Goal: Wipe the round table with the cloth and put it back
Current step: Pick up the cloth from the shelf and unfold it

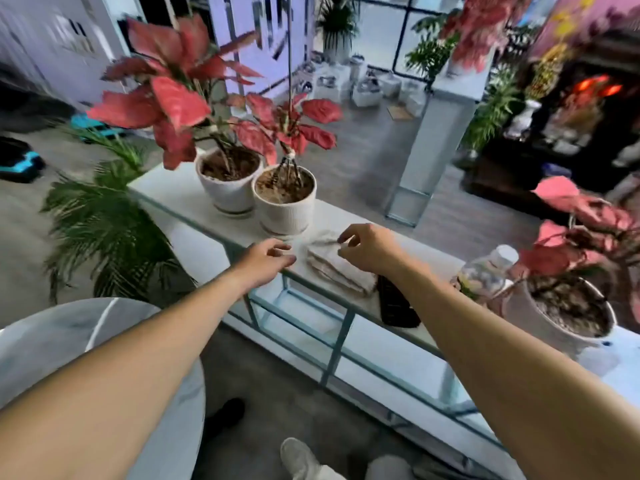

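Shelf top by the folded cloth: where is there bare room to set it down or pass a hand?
Free: the strip of shelf top left of the two white pots, and the patch under the left hand beside the cloth. Crowded: right of the cloth, where the black object, bottle and big pot sit close.

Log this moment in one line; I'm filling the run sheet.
cloth: folded on shelf | right hand: at cloth, open | left hand: open, beside | round table: untouched

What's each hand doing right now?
Left hand: open, empty, beside the cloth.
Right hand: fingers loosely curled over the cloth; grip cannot be told.
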Demonstrator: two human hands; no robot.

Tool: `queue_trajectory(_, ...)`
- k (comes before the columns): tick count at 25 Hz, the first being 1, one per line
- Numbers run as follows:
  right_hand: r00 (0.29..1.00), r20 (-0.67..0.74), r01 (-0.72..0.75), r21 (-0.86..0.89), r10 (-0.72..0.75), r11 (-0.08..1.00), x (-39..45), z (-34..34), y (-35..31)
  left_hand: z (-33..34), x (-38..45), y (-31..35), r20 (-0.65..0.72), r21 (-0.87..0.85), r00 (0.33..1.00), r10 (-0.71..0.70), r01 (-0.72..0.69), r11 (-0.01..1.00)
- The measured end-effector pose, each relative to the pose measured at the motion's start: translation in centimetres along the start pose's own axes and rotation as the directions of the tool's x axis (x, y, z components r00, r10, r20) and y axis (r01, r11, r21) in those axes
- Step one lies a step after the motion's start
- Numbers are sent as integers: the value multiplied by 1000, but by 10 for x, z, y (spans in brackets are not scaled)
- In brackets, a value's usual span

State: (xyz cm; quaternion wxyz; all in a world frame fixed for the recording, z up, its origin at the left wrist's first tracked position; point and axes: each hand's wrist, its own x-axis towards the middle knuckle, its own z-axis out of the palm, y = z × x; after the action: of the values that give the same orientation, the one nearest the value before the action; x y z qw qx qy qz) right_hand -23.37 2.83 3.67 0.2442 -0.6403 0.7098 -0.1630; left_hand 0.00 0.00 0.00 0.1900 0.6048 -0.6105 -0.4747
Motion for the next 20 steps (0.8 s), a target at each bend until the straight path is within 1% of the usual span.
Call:
queue_trajectory(3,999,-17,-30,-73,29,997,15,14,22,17,16,-1,-8,51,1000,-14,15,999)
queue_trajectory(4,998,1,-70,-93,70,993,21,19,28,25,22,-2,7,55,1000,-26,25,998)
queue_trajectory(7,989,57,-122,-170,133,978,45,31,44,46,42,-9,19,97,999,-26,24,995)
queue_trajectory(9,983,83,-142,-239,166,961,59,37,48,57,52,-6,9,67,1000,7,-8,998)
queue_trajectory(11,976,74,-179,-278,207,944,68,39,47,66,59,-1,-12,28,999,32,-32,999)
queue_trajectory(13,969,75,-201,-301,234,932,79,38,42,68,62,3,-45,-10,999,6,-7,1000)
queue_trajectory(16,972,118,-150,-358,204,922,86,31,28,64,57,-1,-56,-107,995,-86,80,991)
queue_trajectory(18,965,218,-49,-393,145,918,85,28,16,58,46,-8,-26,-190,991,-131,123,974)
queue_trajectory(20,944,326,60,-340,58,939,78,31,-2,47,30,-18,-27,-248,987,-161,149,957)
